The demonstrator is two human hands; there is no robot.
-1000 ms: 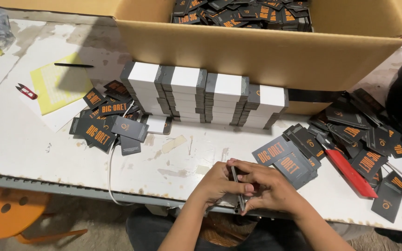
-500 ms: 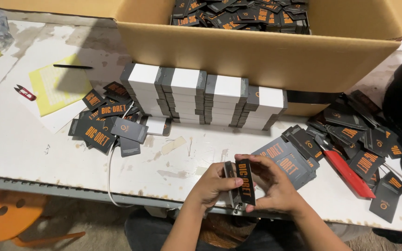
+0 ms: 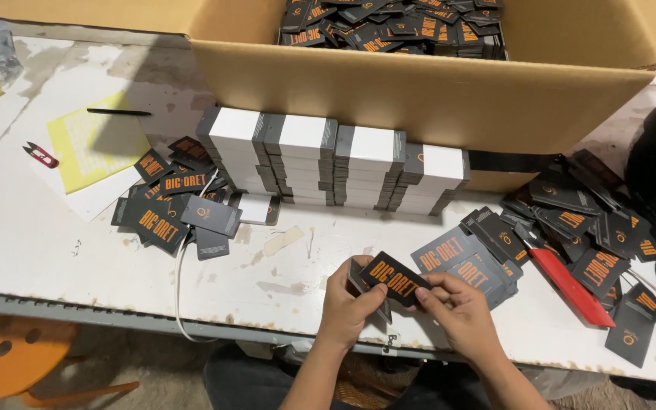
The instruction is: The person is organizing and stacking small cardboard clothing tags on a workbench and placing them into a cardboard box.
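Both my hands hold a small set of dark paper tags with orange print (image 3: 394, 277) just above the near edge of the white table (image 3: 55, 250). My left hand (image 3: 347, 307) grips the lower tags from the left. My right hand (image 3: 457, 311) pinches the top tag from the right, its printed face turned up. A loose pile of the same tags (image 3: 465, 258) lies right beside my hands.
A big cardboard box (image 3: 419, 83) full of tags stands at the back, with rows of stacked tags (image 3: 328, 159) in front. More tags lie at left (image 3: 172, 209) and right (image 3: 594, 220). A red strip (image 3: 571, 287), yellow sheet (image 3: 93, 140), red snips (image 3: 41, 154) and orange stool (image 3: 17, 357) are around.
The tags were held edge-on between both hands; the top tag has now been turned flat, its printed face up, and the hands have shifted slightly up and right.
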